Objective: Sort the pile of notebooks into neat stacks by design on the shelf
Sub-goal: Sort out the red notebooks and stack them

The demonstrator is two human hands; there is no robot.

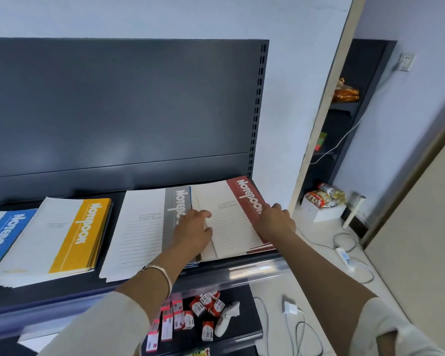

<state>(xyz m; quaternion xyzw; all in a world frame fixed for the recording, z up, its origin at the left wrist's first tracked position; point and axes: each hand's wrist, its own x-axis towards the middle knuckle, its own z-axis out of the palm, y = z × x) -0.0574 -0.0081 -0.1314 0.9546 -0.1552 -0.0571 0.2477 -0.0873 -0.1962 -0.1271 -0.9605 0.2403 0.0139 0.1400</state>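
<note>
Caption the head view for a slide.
Left hand and right hand hold the red notebook stack by its sides, beside the grey notebook stack on the dark shelf.

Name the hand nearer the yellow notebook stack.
Left. The left hand lies over the grey stack, one stack right of the yellow stack; the right hand sits farther right, at the red stack's far edge.

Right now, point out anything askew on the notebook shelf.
The red stack is the odd one: it seems to lie over the grey stack's right edge, and its lower copies fan out at the front corner. The left hand and right hand grip its sides.
</note>
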